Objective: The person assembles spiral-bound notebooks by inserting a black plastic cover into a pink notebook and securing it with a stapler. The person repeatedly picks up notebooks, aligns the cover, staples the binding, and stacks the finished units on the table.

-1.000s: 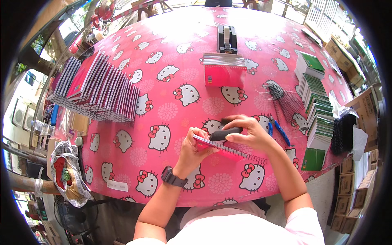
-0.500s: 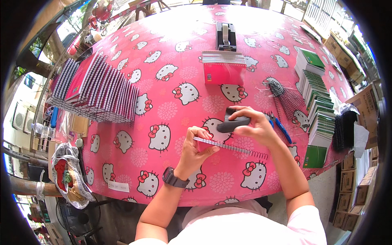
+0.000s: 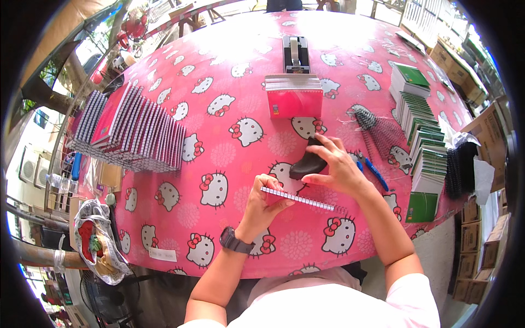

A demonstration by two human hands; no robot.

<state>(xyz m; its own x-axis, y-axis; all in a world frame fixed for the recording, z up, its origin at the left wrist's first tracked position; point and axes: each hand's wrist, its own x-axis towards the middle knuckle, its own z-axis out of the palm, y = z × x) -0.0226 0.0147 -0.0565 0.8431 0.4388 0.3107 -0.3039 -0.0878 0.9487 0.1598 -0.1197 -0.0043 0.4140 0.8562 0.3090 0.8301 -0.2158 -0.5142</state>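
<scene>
My left hand (image 3: 266, 201), with a dark watch on its wrist, pinches a thin notebook (image 3: 273, 192) held edge-up over the table. A wire coil (image 3: 340, 210) runs along the punched edge, and its loose end sticks out to the right. Just beyond the notebook, my right hand (image 3: 334, 167) grips a smooth black curved object (image 3: 309, 163), fingers over its top and thumb at its lower end. What that object is I cannot make out. Part of the notebook's cover is hidden by my left hand.
Pink notebooks (image 3: 295, 103) stand before a tape dispenser (image 3: 296, 54). Coil-bound notebooks (image 3: 139, 131) are stacked at left; green-covered ones (image 3: 421, 128) line the right. Loose coils (image 3: 377, 128) and blue-handled pliers (image 3: 376, 175) lie between. A cloth bag (image 3: 98, 240) hangs at the left edge.
Less of the coil now sticks out past the notebook's right end. My right hand has tipped the black object, and its fingers reach farther over it. The view has shifted slightly.
</scene>
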